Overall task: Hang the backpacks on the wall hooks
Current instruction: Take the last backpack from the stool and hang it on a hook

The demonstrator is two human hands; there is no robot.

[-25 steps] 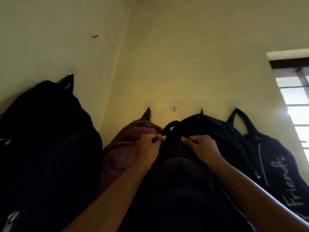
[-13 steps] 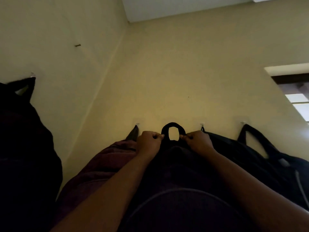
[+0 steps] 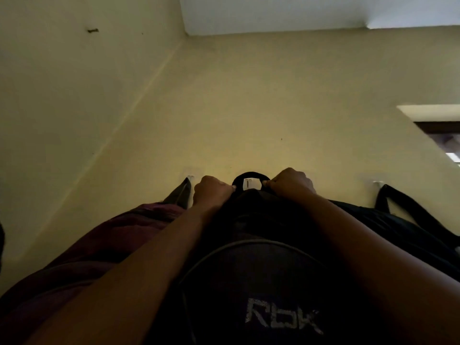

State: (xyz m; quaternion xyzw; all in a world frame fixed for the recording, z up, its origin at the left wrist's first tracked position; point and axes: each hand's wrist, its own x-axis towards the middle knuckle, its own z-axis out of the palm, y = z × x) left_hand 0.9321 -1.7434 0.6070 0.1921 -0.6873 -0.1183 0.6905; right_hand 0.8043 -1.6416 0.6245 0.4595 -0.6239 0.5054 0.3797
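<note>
Yellow wall (image 3: 249,100): dark backpack (image 3: 261,270) is held up, its loop (image 3: 251,175) pinched around the hook (image 3: 248,183) by left hand (image 3: 211,191) and right hand (image 3: 292,181), fingers closed.

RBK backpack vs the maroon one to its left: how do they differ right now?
The RBK backpack is dark navy with pale lettering; the maroon backpack shows no lettering. The left hand and right hand grip the RBK backpack's top loop, framing a hook; no hand grips the maroon backpack, whose strap reaches its own hook. Both sit against the wall.
</note>
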